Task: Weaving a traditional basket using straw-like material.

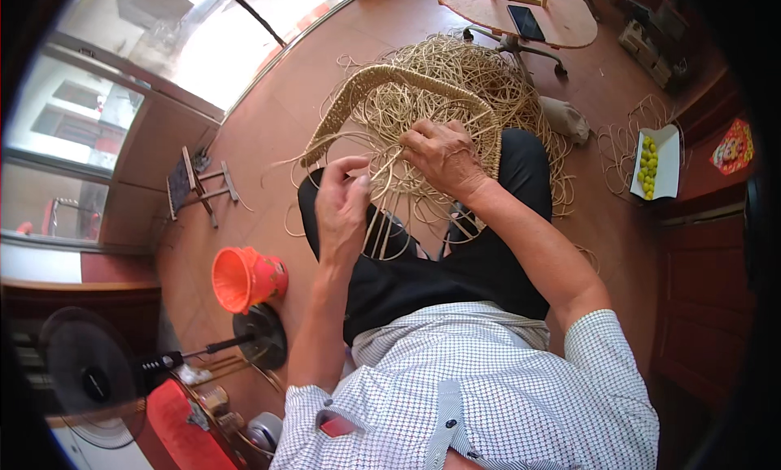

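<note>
The half-woven straw basket (407, 104) rests on your lap, its far side lost in a tangle of loose straw strands (496, 80) on the floor. Your right hand (443, 154) has its grip closed on the woven rim, fingertips hidden in the weave. Your left hand (342, 206) pinches several strands shut; an orange plastic cup (244, 279) lies beside your left knee.

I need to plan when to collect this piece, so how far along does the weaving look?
Done: a woven band already forms an arched rim across the lap. In hand: the left hand pinches a few loose strands, and the right hand presses on the weave beside the band. Left: the middle is open, unwoven strands, and a big pile of loose fibre lies on the floor. It looks well short of finished.
</note>
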A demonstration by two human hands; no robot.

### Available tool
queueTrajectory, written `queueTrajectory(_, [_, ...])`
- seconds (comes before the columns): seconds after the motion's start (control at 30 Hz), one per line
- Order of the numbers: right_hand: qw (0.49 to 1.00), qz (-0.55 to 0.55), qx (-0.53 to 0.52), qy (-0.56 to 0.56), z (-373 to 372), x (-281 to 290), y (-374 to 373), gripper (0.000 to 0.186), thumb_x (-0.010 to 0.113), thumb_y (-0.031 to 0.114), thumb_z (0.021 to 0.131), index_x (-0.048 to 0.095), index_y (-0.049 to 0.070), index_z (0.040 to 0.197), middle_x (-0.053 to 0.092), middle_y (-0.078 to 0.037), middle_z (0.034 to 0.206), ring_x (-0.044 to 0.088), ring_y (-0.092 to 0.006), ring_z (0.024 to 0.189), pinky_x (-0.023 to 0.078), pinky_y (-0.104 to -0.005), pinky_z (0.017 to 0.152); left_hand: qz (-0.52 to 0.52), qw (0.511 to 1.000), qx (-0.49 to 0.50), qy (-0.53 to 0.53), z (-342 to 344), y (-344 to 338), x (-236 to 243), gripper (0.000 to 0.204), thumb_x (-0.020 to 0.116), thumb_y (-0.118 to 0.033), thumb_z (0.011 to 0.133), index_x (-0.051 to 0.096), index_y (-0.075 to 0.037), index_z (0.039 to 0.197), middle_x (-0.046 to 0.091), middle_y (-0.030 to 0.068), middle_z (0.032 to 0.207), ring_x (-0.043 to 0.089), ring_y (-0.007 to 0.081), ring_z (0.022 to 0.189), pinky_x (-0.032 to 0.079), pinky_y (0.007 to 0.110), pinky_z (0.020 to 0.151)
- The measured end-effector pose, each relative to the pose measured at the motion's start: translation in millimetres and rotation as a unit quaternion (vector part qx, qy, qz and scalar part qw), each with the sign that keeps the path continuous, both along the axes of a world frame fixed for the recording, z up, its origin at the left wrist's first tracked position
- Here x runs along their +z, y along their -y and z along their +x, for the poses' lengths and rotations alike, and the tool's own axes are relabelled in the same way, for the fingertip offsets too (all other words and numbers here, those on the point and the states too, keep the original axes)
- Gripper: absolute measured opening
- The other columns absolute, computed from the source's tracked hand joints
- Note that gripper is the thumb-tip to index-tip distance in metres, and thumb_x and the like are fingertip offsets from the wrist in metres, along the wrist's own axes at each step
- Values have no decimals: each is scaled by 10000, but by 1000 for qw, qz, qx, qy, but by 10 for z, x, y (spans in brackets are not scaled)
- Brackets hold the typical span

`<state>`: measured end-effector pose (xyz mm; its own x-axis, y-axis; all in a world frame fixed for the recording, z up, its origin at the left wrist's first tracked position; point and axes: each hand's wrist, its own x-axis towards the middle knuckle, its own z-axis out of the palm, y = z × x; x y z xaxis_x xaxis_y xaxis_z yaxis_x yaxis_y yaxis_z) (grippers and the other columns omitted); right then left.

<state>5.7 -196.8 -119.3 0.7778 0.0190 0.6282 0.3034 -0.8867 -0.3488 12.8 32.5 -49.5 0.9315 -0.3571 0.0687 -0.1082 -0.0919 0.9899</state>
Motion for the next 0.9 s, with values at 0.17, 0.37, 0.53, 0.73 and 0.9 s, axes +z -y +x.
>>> queueTrajectory(0.17, [1000, 23, -8, -2, 69, -35, -51, 157, 781, 328, 1031, 785, 174, 1060, 740, -7, 1007, 755, -230, 906, 514, -425, 880, -96, 993, 61, 21, 207, -735, 705, 283, 661, -138, 1108, 643, -63, 1380, 434, -104, 755, 320, -19, 537, 235, 202, 435])
queueTrajectory(0.37, [995, 101, -25, 6, 117, 21, -136, 165, 767, 316, 1046, 751, 154, 1023, 742, -25, 934, 760, -274, 855, 537, -442, 814, -180, 974, 107, 80, 530, -1076, 1202, 398, 677, -131, 1111, 588, -32, 1486, 563, -62, 877, 367, -20, 580, 270, 196, 439])
queueTrajectory(0.53, [991, 130, -34, 13, 145, 1, -164, 167, 776, 317, 1038, 742, 154, 1037, 745, -14, 911, 759, -274, 848, 544, -434, 798, 120, 909, 246, 314, 471, -637, 686, 456, 683, -100, 1116, 559, -49, 1552, 739, 40, 1113, 492, 12, 677, 411, 188, 550])
queueTrajectory(0.73, [996, 80, -25, -16, 80, 2, -101, 124, 783, 279, 1021, 745, 162, 1031, 749, -9, 942, 744, -265, 829, 529, -423, 823, 56, 998, 33, 26, 38, 61, -7, 604, 613, -41, 1099, 418, -49, 1671, 743, 146, 1328, 655, 78, 792, 554, 236, 675])
queueTrajectory(0.9, [997, 66, -18, -44, 37, 105, -151, 125, 749, 136, 926, 765, 160, 1047, 754, -31, 1032, 743, -270, 871, 488, -431, 859, -28, 996, -7, -83, 48, 376, -488, 820, 518, 20, 1085, 107, -67, 1789, 573, 293, 1582, 697, 100, 743, 596, 246, 632])
